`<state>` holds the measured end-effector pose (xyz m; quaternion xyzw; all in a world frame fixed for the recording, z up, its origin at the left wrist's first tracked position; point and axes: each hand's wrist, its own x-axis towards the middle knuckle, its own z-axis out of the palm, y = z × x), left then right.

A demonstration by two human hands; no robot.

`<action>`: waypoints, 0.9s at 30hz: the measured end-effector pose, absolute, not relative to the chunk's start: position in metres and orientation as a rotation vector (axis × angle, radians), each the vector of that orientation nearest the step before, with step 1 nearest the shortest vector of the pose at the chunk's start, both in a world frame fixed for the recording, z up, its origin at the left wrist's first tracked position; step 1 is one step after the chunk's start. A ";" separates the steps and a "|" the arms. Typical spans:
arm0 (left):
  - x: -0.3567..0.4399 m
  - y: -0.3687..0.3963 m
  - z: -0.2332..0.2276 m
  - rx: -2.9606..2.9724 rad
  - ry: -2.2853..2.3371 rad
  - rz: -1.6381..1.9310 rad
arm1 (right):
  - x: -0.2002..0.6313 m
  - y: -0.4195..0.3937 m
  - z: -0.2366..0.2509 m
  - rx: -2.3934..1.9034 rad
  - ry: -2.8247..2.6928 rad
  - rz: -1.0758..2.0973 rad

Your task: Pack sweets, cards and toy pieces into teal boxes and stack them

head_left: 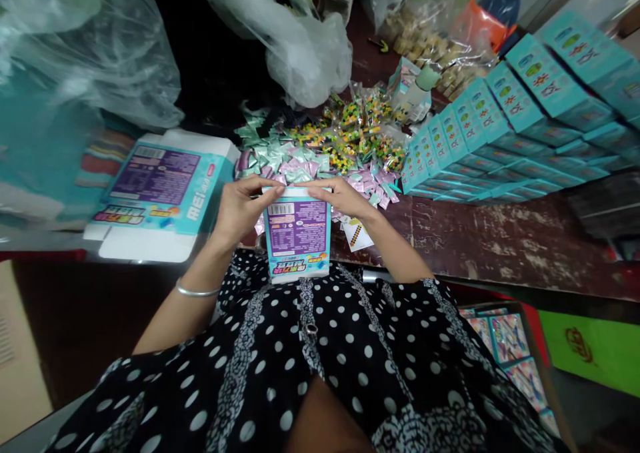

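Head view: left hand (pixel 243 206) and right hand (pixel 337 196) both grip top edge of box (pixel 297 236), held upright at table (pixel 500 239) edge, against torso. Sachet pile (pixel 320 153) just behind. Flat carton (pixel 160 193) left. Box rows (pixel 500 126) right.

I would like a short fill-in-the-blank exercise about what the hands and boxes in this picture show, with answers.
1. Both hands, left hand and right hand, hold one small ____ with a barcode.
2. A ____ circles the left wrist.
3. The flattened carton lies to the ____ of the held one.
4. The finished boxes stand in rows on the person's ____ side.

Answers: box; bangle; left; right
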<state>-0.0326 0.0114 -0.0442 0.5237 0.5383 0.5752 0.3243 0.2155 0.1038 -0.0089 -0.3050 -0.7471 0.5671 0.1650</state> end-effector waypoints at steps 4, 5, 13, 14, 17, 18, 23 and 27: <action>-0.033 0.008 -0.049 1.392 1.382 1.509 | 0.217 0.102 -0.009 -0.881 -2.161 1.591; -0.036 0.006 -0.051 1.399 1.341 1.483 | 0.219 0.100 -0.010 -0.847 -2.182 1.577; -0.051 -0.015 -0.074 1.372 1.145 1.365 | 0.228 0.081 -0.023 -0.777 -2.486 1.185; -0.050 -0.016 -0.076 1.401 1.136 1.373 | 0.227 0.080 -0.024 -0.785 -2.507 1.165; -0.047 -0.018 -0.074 1.424 1.129 1.396 | 0.222 0.078 -0.025 -0.781 -2.486 1.164; -0.047 -0.018 -0.072 1.411 1.143 1.420 | 0.220 0.077 -0.027 -0.786 -2.429 1.180; -0.054 -0.012 -0.052 1.237 1.401 1.828 | 0.227 0.068 -0.045 -0.927 -2.036 1.524; -0.059 -0.003 -0.042 0.937 1.433 2.192 | 0.246 0.069 -0.061 -0.971 -1.796 1.582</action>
